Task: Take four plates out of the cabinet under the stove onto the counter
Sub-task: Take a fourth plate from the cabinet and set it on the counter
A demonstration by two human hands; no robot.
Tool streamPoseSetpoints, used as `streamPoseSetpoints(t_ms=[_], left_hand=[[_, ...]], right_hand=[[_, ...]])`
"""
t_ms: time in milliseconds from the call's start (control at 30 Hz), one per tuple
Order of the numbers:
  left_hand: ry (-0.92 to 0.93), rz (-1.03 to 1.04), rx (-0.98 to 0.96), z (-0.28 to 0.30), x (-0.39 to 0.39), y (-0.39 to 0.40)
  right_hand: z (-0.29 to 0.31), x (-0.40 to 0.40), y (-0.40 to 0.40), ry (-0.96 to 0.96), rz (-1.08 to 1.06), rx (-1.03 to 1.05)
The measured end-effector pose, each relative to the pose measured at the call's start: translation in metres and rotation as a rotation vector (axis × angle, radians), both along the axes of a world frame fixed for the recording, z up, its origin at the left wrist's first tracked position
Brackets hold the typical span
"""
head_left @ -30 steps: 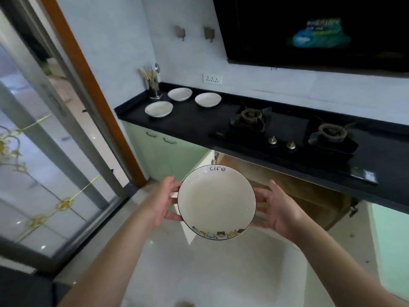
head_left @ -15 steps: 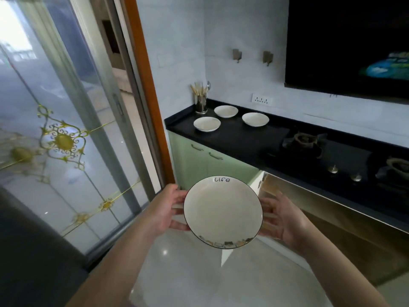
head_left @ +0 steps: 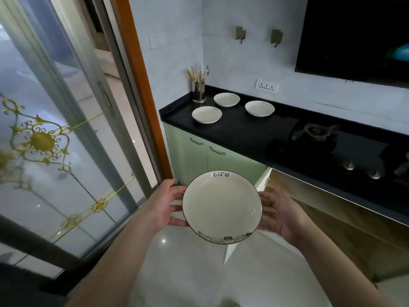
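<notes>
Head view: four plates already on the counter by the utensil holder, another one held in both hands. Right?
Not quite. The head view shows three plates on the counter, not four, near the utensil holder. The rest stands: the left hand and right hand hold another plate.

A home kitchen. A black counter [head_left: 232,129] carries a gas stove [head_left: 316,135] above pale green cabinet doors [head_left: 199,156]. A utensil holder [head_left: 198,90] stands beside the sliding glass door [head_left: 55,129].

- I count four plates: one in hand [head_left: 222,207], three on the counter [head_left: 206,114] [head_left: 226,99] [head_left: 259,108].
- Two wall hooks [head_left: 240,34] [head_left: 276,37].
- Two stove knobs [head_left: 349,165] [head_left: 373,173].
- One utensil holder [head_left: 199,91].
</notes>
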State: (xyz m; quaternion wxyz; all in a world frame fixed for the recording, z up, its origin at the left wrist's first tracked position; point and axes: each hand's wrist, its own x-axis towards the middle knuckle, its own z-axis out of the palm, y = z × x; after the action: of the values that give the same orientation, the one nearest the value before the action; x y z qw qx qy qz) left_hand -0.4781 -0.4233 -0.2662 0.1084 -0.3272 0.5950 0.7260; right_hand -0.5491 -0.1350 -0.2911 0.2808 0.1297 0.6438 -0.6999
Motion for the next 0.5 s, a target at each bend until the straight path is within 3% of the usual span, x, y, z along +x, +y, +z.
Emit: streamPoseSetpoints(t_ms=[500], left_hand=[[-0.022, 0.123, 0.024, -0.015, -0.129, -0.065]], right_hand=[[0.002, -0.137, -0.071, -0.013, 0.056, 0.025]])
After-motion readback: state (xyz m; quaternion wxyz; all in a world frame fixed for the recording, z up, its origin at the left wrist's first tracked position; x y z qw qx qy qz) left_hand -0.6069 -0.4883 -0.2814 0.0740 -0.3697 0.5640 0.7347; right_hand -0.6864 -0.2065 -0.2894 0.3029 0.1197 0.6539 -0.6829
